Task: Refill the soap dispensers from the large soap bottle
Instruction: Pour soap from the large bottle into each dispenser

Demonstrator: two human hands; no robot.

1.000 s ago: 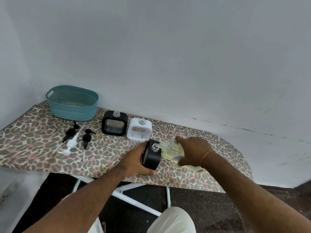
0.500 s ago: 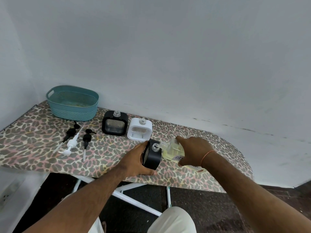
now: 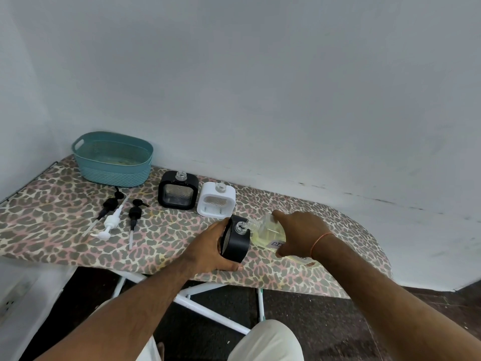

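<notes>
A: Head view: what surface is shown, and what room surrounds it?

B: An ironing board with a leopard-print cover is shown, carried on a white metal frame. It is set against a pale grey-white wall, which is scuffed with dark marks low down on the right. A dark floor is seen beneath the board.

A: How are the hands engaged?

B: The left hand is curled round a black soap dispenser, which is held tilted at the near edge of the board, its clear open neck turned up and to the right. The right hand is wrapped over the large soap bottle, a clear bottle of yellowish liquid. The bottle is held tipped to the left, with its mouth placed at the dispenser's neck. An orange thread is worn on the right wrist.

A: What else is laid on the board?

B: A second black dispenser and a white dispenser are stood upright just beside each other near the wall, both with uncapped necks. Three pump heads are laid to the left: a white pump between two black pumps. A teal basket is placed at the far left corner, against the wall.
</notes>
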